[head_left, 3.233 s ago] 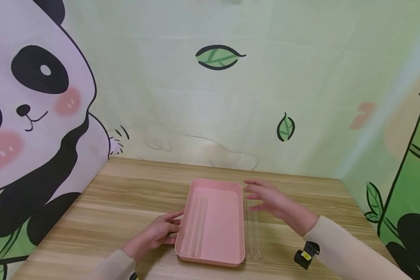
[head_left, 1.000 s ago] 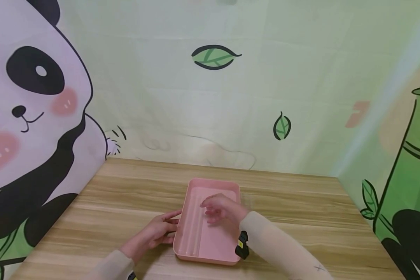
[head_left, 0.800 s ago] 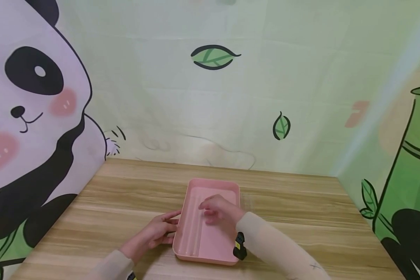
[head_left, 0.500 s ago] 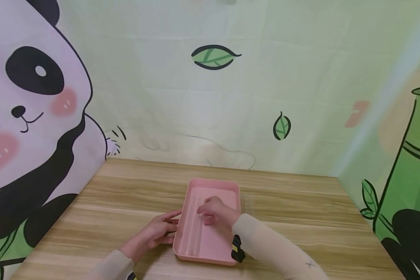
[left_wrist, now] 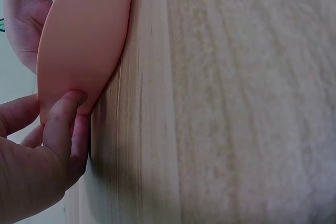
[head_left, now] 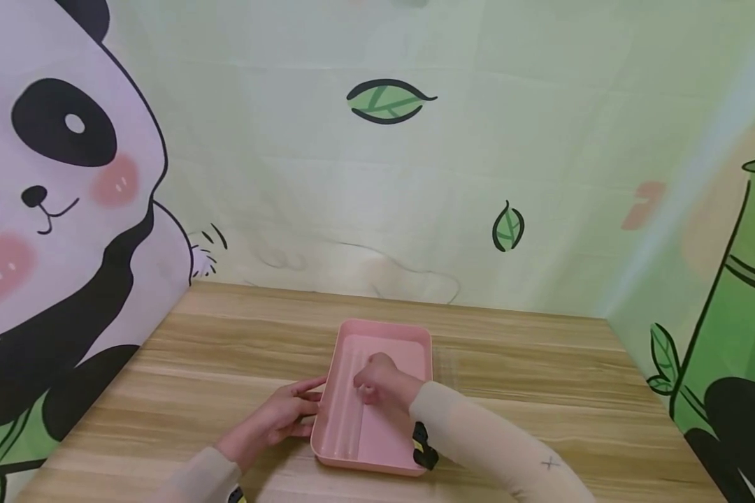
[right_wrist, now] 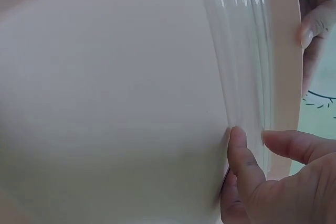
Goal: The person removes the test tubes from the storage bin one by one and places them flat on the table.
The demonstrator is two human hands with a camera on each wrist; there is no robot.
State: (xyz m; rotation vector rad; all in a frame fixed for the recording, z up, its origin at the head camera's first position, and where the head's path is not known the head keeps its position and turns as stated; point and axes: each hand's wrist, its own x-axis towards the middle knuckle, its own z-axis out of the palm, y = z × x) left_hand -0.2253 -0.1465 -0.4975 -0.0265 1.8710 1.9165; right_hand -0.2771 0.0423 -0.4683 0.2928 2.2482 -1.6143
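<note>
A pink tray (head_left: pixel 393 447) lies lengthwise on the wooden table. Clear test tubes (head_left: pixel 346 429) lie side by side along its left inner wall; their exact count is hard to make out. My left hand (head_left: pixel 279 417) rests against the outside of the tray's left wall, fingertips touching it, as the left wrist view also shows. Inside the tray, my right hand (head_left: pixel 380 377) is at the innermost tube. In the right wrist view, the right hand's thumb and forefinger (right_wrist: pixel 239 140) pinch this tube (right_wrist: pixel 226 77) from both sides.
More clear tubing (head_left: pixel 447 367) lies on the table (head_left: pixel 528 370) just right of the tray, partly hidden by my right sleeve (head_left: pixel 478 433). A printed cloth backdrop (head_left: pixel 289 175) rises behind the table and along both sides.
My right hand came from beside the tray's right edge to inside it, then edged left and towards me at the tubes. My left hand has stayed at the tray's wall.
</note>
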